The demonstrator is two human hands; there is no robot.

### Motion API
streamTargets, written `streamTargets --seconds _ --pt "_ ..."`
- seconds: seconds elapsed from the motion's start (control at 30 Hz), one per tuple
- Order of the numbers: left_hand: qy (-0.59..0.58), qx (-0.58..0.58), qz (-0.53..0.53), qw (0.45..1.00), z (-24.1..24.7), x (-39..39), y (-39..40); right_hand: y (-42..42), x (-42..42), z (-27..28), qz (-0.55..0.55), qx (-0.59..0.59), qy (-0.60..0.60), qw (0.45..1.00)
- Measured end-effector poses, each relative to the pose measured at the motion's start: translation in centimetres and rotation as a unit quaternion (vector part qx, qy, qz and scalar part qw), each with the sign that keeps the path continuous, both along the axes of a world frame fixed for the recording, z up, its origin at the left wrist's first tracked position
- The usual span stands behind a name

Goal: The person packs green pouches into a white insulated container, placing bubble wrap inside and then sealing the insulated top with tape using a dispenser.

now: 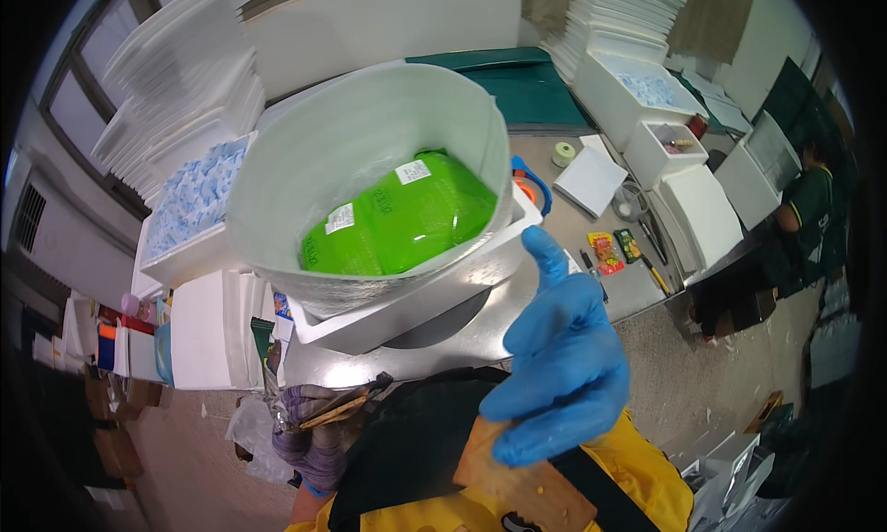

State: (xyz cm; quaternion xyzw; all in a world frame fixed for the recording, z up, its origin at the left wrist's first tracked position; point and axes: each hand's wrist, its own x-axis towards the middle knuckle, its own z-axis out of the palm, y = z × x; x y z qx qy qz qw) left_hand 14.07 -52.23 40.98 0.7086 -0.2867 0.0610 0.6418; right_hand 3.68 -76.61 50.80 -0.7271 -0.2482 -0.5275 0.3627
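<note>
My left hand (pixel 312 428), in a grey-purple knit glove, is low at the left. It grips a thin brown cracker-like piece (pixel 337 411), and a green and silver wrapper (pixel 265 345) rises beside its fingers. My right hand (pixel 572 359), in a blue disposable glove, is at centre right with one finger raised. Its lower fingers hold a flat brown cracker-like piece (pixel 530 487) in front of my yellow and black clothing. Before me, a foil-lined insulating bag (pixel 374 109) stands open in a white foam box (pixel 409 317). Shiny green packs (pixel 416 217) with printed labels lie inside the bag.
Foam boxes of blue-and-white packets (pixel 197 192) and stacked foam lids (pixel 187 61) stand at left; similar boxes (pixel 637 82) are at right. Snack packets (pixel 606 253), pens, a tape dispenser (pixel 533 182) and white cards (pixel 590 179) lie on the table. A person (pixel 811 213) is at far right.
</note>
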Motion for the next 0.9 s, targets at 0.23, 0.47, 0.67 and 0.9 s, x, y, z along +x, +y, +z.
streamTargets --seconds 0.23,0.47,0.67,0.9 --pt "-0.065 0.092 -0.221 0.969 0.8 -1.2 -7.7 -7.2 -8.5 -4.4 -0.16 0.061 0.107 0.98" --pt "-0.082 0.192 -0.384 0.9 -7.6 -4.2 -24.7 -9.3 -18.7 -10.1 -0.309 0.201 0.131 0.92" --pt "0.168 0.245 -0.395 0.869 -15.2 -8.6 -41.4 -7.6 -25.0 -12.7 -0.418 0.303 0.156 0.842" --pt "0.22 0.236 -0.433 0.842 -22.1 -14.3 -55.1 -5.1 -29.3 -15.0 -0.535 0.403 0.156 0.726"
